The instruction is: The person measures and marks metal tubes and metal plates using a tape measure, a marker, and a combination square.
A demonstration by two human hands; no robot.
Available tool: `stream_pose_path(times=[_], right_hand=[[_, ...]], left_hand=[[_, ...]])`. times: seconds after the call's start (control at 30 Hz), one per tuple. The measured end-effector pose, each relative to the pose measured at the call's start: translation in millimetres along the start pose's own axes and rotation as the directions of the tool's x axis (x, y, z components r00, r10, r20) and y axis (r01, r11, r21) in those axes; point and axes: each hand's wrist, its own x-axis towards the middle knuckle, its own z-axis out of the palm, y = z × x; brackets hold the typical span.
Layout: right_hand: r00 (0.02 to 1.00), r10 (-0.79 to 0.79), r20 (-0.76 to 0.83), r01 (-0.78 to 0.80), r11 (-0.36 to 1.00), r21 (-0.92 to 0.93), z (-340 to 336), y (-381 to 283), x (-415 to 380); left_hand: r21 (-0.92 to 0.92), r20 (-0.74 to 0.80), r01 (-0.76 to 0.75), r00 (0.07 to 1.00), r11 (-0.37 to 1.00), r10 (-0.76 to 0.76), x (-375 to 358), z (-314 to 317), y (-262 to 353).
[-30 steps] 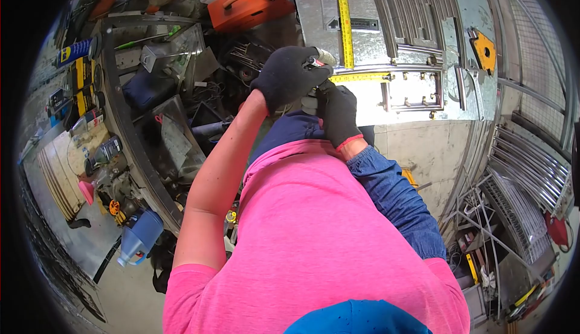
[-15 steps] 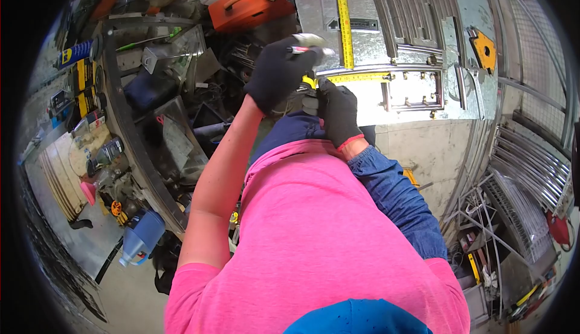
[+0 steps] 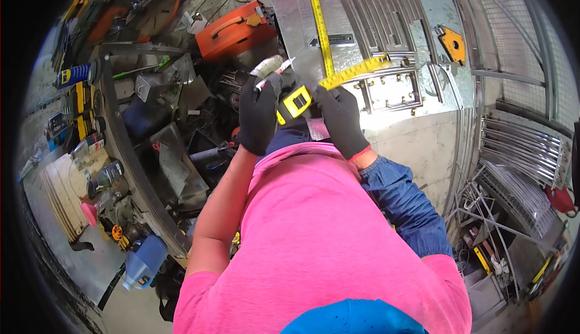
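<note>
My left hand, in a dark glove, is closed around the yellow case of a tape measure. A white marker with red on it sticks out between the same fingers. My right hand, gloved too, is closed at the near end of the extended yellow tape blade. The blade slants up to the right, over a small metal frame on the bench. My right fingertips are partly hidden.
A second yellow measuring strip lies along the metal benchtop. Beside it are several metal bars and an orange welding magnet. An orange toolbox stands left of the bench. Scrap-filled shelving is at left.
The tape blade lay along the frame and is now tilted, its far part raised. Its case has come into clear view by my left hand, which has drawn back with the marker. The view has shifted.
</note>
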Motion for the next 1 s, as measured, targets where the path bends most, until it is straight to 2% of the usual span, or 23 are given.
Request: stream_pose_path(times=[0.03,0.07,0.13,0.23,0.27,0.33,0.4,0.47,0.5,0.53,0.57,0.6,0.63,0.67,0.7,0.73,0.77,0.8,0.83,0.87,0.9,0.93,1.0], right_hand=[[0.994,-0.105,0.035,0.103,0.994,0.04,7.8,-19.7,-3.0],[0.975,-0.213,0.063,0.207,0.975,0.083,14.4,-32.5,-3.2],[0.952,-0.303,0.043,0.298,0.949,0.103,22.1,-33.1,5.6],[0.858,-0.509,-0.071,0.491,0.852,-0.181,23.3,-46.4,6.2],[0.889,-0.453,-0.063,0.444,0.888,-0.118,22.5,-43.0,7.2],[0.869,-0.487,-0.093,0.484,0.873,-0.053,25.2,-38.6,5.4],[0.864,-0.497,-0.08,0.489,0.866,-0.105,19.4,-39.4,6.6],[0.869,-0.488,-0.078,0.474,0.868,-0.146,10.0,-37.8,2.5],[0.868,-0.497,0.016,0.497,0.865,-0.065,2.6,-46.1,2.2],[0.852,-0.513,0.104,0.514,0.858,0.018,-6.9,-58.2,0.4],[0.881,-0.434,0.189,0.413,0.9,0.142,-21.5,-69.3,-5.2],[0.839,-0.492,0.233,0.485,0.87,0.091,-41.1,-78.7,-8.3],[0.856,-0.507,0.097,0.485,0.855,0.186,-51.6,-83.2,-12.9],[0.804,-0.594,0.017,0.591,0.802,0.084,-71.8,-84.3,-12.6],[0.765,-0.644,-0.003,0.644,0.765,-0.029,-100.4,-85.2,-13.9],[0.724,-0.669,-0.169,0.638,0.742,-0.205,-121.4,-79.0,-5.4],[0.622,-0.725,-0.296,0.574,0.679,-0.458,-143.8,-70.5,-1.5],[0.581,-0.691,-0.43,0.421,0.707,-0.569,-158.3,-66.0,-8.1],[0.424,-0.797,-0.43,0.284,0.568,-0.773,-183.0,-51.2,-1.3],[0.274,-0.887,-0.372,0.09,0.408,-0.908,-203.1,-32.5,9.5],[0.263,-0.886,-0.382,0.088,0.417,-0.905,-210.4,-21.7,13.2],[0.318,-0.837,-0.445,0.043,0.482,-0.875,-215.0,-12.6,16.5],[0.371,-0.779,-0.506,0.0,0.544,-0.839,-213.0,1.6,22.4]], left_hand=[[-0.055,-0.004,0.055,0.998,0.997,-0.055,6.3,3.7,9.2],[-0.223,-0.005,0.06,0.998,0.973,-0.063,12.4,14.5,17.0],[-0.297,-0.023,0.021,0.999,0.955,-0.029,24.1,21.1,16.3],[-0.392,0.011,0.056,0.998,0.918,-0.056,31.4,24.5,13.2],[-0.374,0.081,0.087,0.995,0.924,-0.061,30.3,20.7,11.7],[-0.447,0.091,0.124,0.992,0.886,-0.093,30.2,24.9,7.9],[-0.514,0.27,0.237,0.957,0.824,-0.106,33.0,17.8,2.1],[-0.425,0.387,0.241,0.92,0.873,-0.066,40.0,14.0,-7.0],[-0.411,0.4,0.241,0.914,0.879,-0.064,43.7,13.3,-5.7],[-0.528,0.419,0.35,0.9,0.774,-0.122,49.2,13.2,-3.5],[-0.621,0.447,0.451,0.876,0.641,-0.183,55.3,12.8,-1.5],[-0.633,0.426,0.403,0.894,0.661,-0.138,75.2,3.8,-20.0],[-0.659,0.47,0.442,0.874,0.608,-0.127,81.9,1.0,-12.9],[-0.68,0.512,0.483,0.851,0.552,-0.113,86.2,0.1,-4.2],[-0.614,0.382,0.391,0.907,0.685,-0.175,90.9,1.7,3.7],[-0.59,0.243,0.288,0.954,0.755,-0.175,91.1,13.4,17.4],[-0.575,0.31,0.329,0.935,0.749,-0.173,103.4,8.4,16.4],[-0.56,0.372,0.37,0.912,0.742,-0.174,119.5,1.5,11.0],[-0.521,0.235,0.304,0.949,0.798,-0.208,133.5,6.2,6.4],[-0.472,0.196,0.247,0.965,0.846,-0.172,150.1,6.3,-4.2],[-0.432,0.123,0.214,0.976,0.876,-0.178,161.9,14.7,-4.7],[-0.389,0.045,0.182,0.983,0.903,-0.179,173.6,23.0,-5.6],[-0.337,0.004,0.045,0.999,0.94,-0.046,210.6,34.1,-24.6]])
